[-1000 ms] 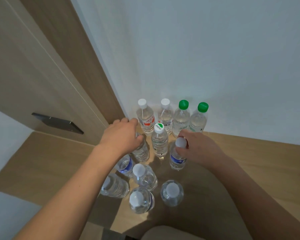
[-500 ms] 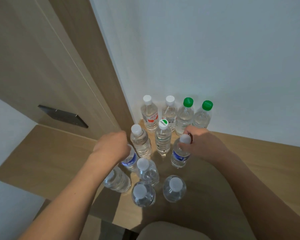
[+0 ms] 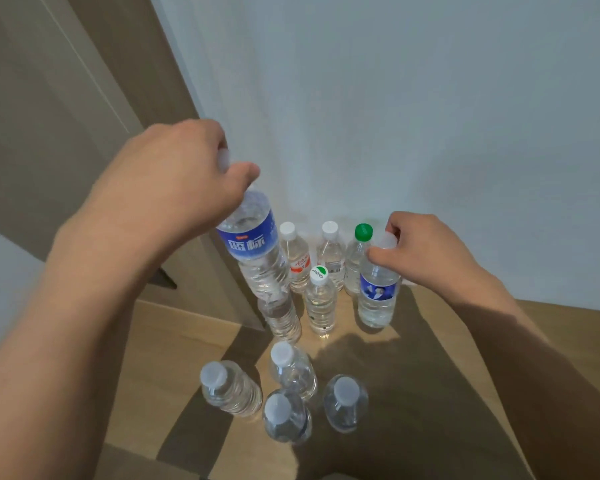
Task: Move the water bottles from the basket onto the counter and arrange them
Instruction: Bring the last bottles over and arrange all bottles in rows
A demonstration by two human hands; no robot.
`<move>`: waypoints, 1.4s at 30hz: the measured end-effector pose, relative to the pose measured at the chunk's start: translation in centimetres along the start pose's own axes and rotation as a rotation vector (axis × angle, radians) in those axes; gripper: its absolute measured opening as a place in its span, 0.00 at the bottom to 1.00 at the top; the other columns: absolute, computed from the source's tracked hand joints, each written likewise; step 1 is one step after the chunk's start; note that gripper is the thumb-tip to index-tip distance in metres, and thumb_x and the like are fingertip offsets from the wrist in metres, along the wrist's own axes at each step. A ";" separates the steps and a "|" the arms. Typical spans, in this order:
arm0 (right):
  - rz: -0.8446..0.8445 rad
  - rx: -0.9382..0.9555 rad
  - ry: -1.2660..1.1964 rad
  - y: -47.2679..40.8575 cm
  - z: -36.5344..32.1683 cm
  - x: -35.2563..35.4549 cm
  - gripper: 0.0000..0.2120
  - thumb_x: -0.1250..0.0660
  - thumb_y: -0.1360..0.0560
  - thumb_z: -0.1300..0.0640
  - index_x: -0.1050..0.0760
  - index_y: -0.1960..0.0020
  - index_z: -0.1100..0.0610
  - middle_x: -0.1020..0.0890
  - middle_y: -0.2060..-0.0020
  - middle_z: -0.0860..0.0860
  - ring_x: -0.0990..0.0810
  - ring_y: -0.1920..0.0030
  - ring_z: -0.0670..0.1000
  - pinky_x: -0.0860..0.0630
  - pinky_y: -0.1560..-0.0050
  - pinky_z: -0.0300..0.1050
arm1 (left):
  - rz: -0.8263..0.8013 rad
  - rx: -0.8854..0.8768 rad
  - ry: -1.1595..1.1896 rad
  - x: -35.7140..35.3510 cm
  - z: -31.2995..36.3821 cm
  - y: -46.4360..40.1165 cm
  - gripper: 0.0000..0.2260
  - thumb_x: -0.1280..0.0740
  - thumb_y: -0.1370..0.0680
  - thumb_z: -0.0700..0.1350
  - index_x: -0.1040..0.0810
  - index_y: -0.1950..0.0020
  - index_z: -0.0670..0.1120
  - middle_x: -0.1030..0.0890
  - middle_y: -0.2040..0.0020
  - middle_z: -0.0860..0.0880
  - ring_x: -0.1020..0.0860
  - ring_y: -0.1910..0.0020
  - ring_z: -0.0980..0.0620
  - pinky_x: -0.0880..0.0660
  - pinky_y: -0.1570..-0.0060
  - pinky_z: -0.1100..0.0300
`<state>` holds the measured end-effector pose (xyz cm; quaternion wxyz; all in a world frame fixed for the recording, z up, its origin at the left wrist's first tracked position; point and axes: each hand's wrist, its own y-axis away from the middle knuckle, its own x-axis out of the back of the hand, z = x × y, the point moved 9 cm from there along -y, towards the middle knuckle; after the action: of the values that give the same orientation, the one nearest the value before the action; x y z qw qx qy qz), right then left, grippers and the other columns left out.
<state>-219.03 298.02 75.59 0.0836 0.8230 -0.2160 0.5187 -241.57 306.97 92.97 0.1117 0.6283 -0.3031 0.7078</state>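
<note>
My left hand (image 3: 174, 181) grips the neck of a blue-labelled water bottle (image 3: 252, 244) and holds it in the air above the other bottles. My right hand (image 3: 426, 251) pinches the white cap of a second blue-labelled bottle (image 3: 376, 296), which stands on the wooden counter (image 3: 447, 375). Three bottles show in the back row by the wall: two with white caps (image 3: 297, 261) (image 3: 331, 254) and a green-capped one (image 3: 357, 258). In the middle stand a green-and-white-capped bottle (image 3: 321, 303) and a clear one (image 3: 281, 317). Several white-capped bottles (image 3: 291, 372) cluster nearer me. No basket is in view.
A white wall (image 3: 430, 116) runs behind the bottles. A wooden cabinet panel (image 3: 49, 116) stands to the left, with a dark handle (image 3: 163, 278) partly hidden by my left arm. Bare counter extends to the right (image 3: 551, 323).
My left hand has lifted a blue-labelled bottle up off the counter from the left cluster. My right hand has stayed on its bottle's cap, which now hides the far-right green-capped bottle.
</note>
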 end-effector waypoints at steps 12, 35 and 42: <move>0.053 -0.091 -0.039 -1.1 2.7 2.7 0.16 0.30 0.33 0.44 0.31 0.63 0.54 0.24 0.66 0.50 0.24 0.63 0.55 0.32 0.68 0.46 | 0.050 -0.153 0.101 -2.7 5.1 -2.7 0.18 0.39 0.21 0.59 0.26 0.46 0.44 0.20 0.53 0.41 0.28 0.57 0.40 0.36 0.61 0.54; 0.052 -0.315 -0.025 1.4 18.7 3.7 0.13 0.30 0.33 0.47 0.31 0.63 0.53 0.23 0.65 0.50 0.23 0.62 0.55 0.32 0.67 0.46 | -0.397 -0.481 0.265 -16.2 22.1 -4.5 0.19 0.35 0.24 0.61 0.25 0.45 0.47 0.20 0.51 0.48 0.23 0.51 0.45 0.29 0.58 0.54; 0.019 -0.305 -0.039 0.0 21.0 2.7 0.13 0.29 0.33 0.48 0.30 0.62 0.54 0.23 0.65 0.51 0.23 0.62 0.56 0.33 0.67 0.46 | -0.539 -0.495 0.251 -22.6 25.9 -5.2 0.21 0.30 0.26 0.59 0.25 0.41 0.46 0.20 0.44 0.45 0.23 0.47 0.44 0.33 0.57 0.57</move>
<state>-200.82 289.70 68.63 0.1986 0.8086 -0.3014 0.4645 -213.29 301.32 73.54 0.4781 0.5480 -0.2725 0.6299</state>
